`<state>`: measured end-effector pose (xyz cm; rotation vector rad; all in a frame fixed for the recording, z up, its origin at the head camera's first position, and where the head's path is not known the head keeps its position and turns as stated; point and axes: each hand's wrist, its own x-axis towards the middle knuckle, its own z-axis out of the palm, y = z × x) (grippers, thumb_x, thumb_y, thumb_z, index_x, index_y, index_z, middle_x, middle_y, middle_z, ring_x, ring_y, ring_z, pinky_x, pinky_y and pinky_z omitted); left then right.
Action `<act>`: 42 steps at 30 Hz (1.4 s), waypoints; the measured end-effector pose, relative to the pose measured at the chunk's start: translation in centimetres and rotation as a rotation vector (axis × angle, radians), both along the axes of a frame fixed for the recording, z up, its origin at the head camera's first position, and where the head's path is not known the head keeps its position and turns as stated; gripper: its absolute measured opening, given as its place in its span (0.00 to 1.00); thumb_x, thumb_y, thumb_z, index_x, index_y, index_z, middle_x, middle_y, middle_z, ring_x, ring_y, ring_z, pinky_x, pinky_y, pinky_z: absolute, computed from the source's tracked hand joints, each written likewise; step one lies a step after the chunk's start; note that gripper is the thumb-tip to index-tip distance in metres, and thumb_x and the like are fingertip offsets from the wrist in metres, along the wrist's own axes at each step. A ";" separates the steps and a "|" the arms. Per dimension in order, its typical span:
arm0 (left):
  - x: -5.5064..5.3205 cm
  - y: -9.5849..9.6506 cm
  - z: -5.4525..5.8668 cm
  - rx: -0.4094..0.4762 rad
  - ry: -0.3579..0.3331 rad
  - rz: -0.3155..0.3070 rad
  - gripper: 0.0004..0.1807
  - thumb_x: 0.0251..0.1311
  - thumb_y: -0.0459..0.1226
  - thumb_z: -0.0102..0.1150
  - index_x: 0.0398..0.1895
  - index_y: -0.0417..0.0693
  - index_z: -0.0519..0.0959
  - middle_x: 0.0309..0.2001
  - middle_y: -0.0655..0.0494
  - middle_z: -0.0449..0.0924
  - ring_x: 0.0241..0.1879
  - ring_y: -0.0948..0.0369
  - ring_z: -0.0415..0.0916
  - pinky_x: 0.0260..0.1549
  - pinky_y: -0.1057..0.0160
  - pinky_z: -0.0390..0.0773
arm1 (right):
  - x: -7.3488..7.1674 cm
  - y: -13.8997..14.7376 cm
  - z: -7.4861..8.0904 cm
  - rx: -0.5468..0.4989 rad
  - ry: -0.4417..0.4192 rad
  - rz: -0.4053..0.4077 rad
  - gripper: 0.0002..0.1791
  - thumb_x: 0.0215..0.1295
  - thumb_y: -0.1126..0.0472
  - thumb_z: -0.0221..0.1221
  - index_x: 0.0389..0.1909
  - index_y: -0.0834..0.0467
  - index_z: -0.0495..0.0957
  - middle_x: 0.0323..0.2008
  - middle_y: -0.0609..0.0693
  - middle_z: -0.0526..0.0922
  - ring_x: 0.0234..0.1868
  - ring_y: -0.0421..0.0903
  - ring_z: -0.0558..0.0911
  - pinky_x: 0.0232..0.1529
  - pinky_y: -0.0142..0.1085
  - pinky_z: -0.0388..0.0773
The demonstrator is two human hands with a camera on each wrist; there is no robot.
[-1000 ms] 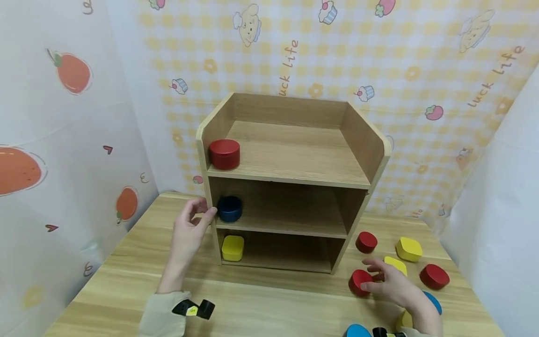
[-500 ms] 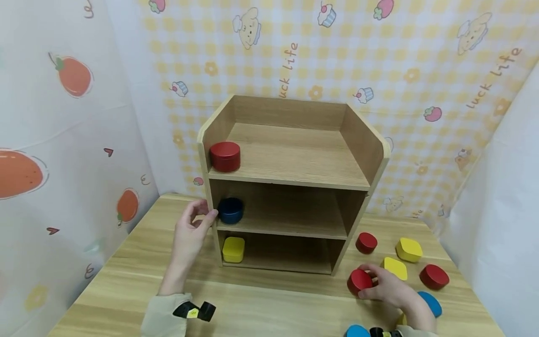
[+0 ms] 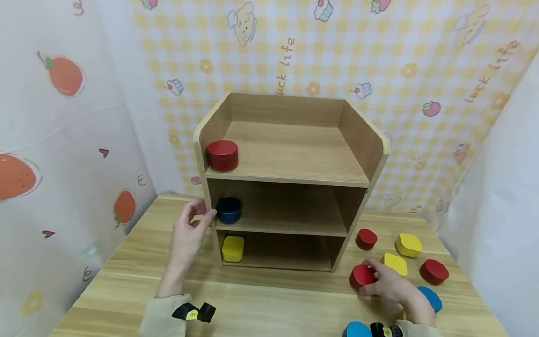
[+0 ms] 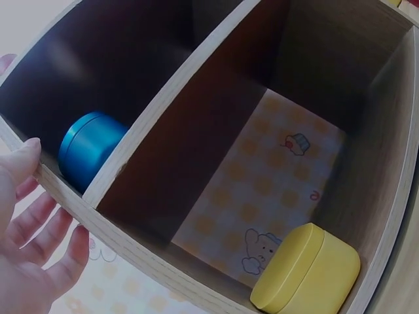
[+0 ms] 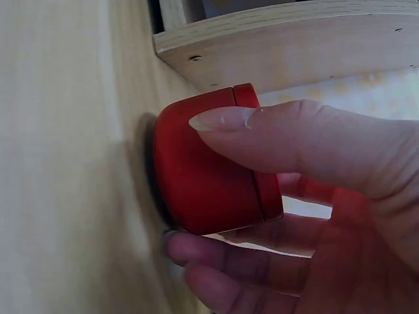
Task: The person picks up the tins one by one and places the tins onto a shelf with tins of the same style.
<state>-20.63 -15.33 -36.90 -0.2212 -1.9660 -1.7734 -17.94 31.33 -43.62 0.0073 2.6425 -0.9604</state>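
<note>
A three-level wooden shelf [image 3: 286, 180] stands on the table. My left hand [image 3: 189, 229] holds its left side panel by the front edge at the middle level, thumb in front and fingers behind. Beside that thumb, a round blue tin [image 4: 90, 149] sits on the middle level. A red tin [image 3: 222, 155] stands on the top level at the left, and a yellow squarish tin [image 4: 311, 271] on the bottom level. Right of the shelf, my right hand [image 3: 389, 282] grips a round red tin [image 5: 206, 167] between thumb and fingers, close over the tabletop.
Around my right hand lie more tins: a red one [image 3: 366, 239] near the shelf, yellow ones [image 3: 408, 245] behind, a red one [image 3: 434, 272] at the right, and blue ones [image 3: 357, 329] near the front. Patterned cloth [image 3: 294, 61] hangs behind the shelf.
My right hand has closed its thumb and fingers round the red tin, which has shifted only slightly. The left hand has kept its place on the shelf's side.
</note>
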 end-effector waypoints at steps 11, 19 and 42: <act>-0.9 -0.3 -1.0 0.038 0.018 -0.002 0.15 0.63 0.31 0.63 0.49 0.36 0.73 0.40 0.51 0.73 0.43 0.60 0.72 0.36 0.72 0.74 | 0.1 -0.4 1.8 0.070 0.080 0.044 0.37 0.48 0.58 0.74 0.58 0.64 0.69 0.43 0.54 0.78 0.42 0.50 0.75 0.41 0.43 0.75; -0.6 -0.7 -0.9 0.026 0.001 0.002 0.16 0.64 0.32 0.62 0.51 0.35 0.72 0.41 0.51 0.72 0.44 0.60 0.71 0.37 0.72 0.75 | 0.4 -1.1 2.2 -0.034 0.124 0.053 0.36 0.51 0.59 0.73 0.59 0.64 0.68 0.43 0.53 0.78 0.41 0.49 0.76 0.40 0.42 0.75; -0.6 -0.3 -0.9 0.011 -0.014 -0.004 0.16 0.65 0.32 0.61 0.53 0.36 0.72 0.42 0.53 0.72 0.46 0.61 0.70 0.40 0.73 0.73 | 3.8 -2.2 7.5 -0.070 0.395 0.051 0.38 0.54 0.48 0.72 0.62 0.56 0.68 0.44 0.50 0.77 0.40 0.46 0.77 0.33 0.34 0.77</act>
